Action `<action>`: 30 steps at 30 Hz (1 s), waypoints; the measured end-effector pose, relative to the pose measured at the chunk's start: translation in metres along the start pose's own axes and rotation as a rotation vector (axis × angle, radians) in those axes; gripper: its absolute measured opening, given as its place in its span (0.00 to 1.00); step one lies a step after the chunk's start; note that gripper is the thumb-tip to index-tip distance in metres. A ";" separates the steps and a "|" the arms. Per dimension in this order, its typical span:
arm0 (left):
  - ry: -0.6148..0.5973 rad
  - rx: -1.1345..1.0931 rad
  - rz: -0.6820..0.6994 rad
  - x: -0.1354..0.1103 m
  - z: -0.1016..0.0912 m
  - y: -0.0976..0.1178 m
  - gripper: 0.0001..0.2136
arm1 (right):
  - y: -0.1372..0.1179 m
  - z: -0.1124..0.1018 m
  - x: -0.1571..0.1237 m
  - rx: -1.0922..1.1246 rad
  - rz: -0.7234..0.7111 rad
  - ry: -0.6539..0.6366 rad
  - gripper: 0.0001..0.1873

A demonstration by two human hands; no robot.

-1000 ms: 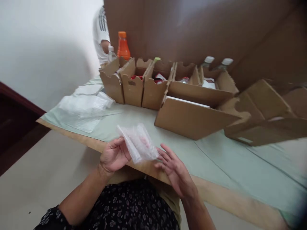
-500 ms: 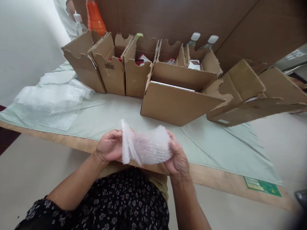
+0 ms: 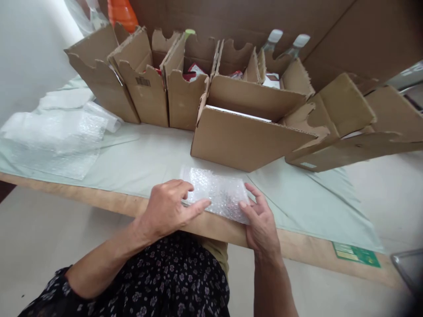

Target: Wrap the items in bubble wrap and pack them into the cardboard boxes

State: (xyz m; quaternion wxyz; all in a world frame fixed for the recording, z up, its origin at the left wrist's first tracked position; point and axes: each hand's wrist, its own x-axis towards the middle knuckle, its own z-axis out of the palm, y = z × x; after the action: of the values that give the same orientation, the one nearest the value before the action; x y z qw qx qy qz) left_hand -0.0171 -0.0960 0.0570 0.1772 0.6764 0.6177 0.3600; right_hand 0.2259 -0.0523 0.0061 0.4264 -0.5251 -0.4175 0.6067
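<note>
A flat packet of clear bubble wrap [image 3: 220,193] lies near the front edge of the table, with something faintly pinkish inside that I cannot make out. My right hand [image 3: 262,220] grips its right end, the thumb on top and the fingers behind. Over the packet's left end is my left hand [image 3: 168,204], its thumb and fingers apart and curved, the thumb resting at the lower edge of the wrap.
Several open cardboard bins [image 3: 187,101] stand in a row, holding red and white packs. A wider cardboard box [image 3: 247,138] is in front. Bubble wrap sheets [image 3: 56,136] lie left on the pale green cloth [image 3: 148,149]. Bottles [image 3: 272,39] stand behind.
The packet has come down flat onto the table edge and turned. My left hand has gone from palm-up at its left end to over it. My right hand still holds the right end.
</note>
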 end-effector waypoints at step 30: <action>-0.345 0.151 -0.286 0.167 -0.101 -0.124 0.11 | 0.024 0.075 -0.067 -0.174 0.101 -0.228 0.25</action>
State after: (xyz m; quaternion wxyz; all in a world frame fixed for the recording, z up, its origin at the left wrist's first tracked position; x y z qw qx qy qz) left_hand -0.1797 0.0658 0.0850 0.2783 0.6448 0.6930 0.1630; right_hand 0.1553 -0.1279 0.0099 0.2981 -0.5082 -0.4874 0.6444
